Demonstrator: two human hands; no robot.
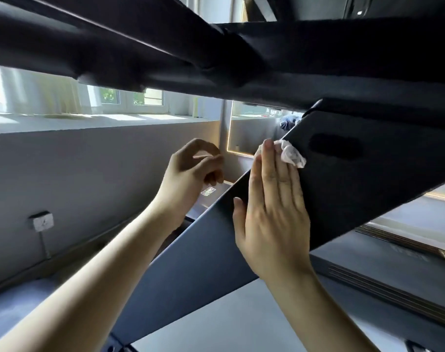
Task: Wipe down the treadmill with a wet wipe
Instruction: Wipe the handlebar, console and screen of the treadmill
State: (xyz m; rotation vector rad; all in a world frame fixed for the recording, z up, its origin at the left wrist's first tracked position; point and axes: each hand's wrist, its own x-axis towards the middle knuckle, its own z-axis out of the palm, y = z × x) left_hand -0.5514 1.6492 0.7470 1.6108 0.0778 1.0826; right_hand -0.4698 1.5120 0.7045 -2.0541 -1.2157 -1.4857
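Most of the wet wipe (292, 154) is hidden under my right hand (272, 204); only a crumpled bit sticks out past my fingertips. My left hand (191, 168) is blurry, so I cannot tell if its curled fingers hold anything. The treadmill's slanted post (343, 179) runs off the picture's edges. The small sticker (208, 191) behind my left hand is too tiny to read.

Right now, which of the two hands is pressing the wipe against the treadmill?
The right hand, fingers flat over the white wet wipe on the slanted upright. The left hand hovers beside it.
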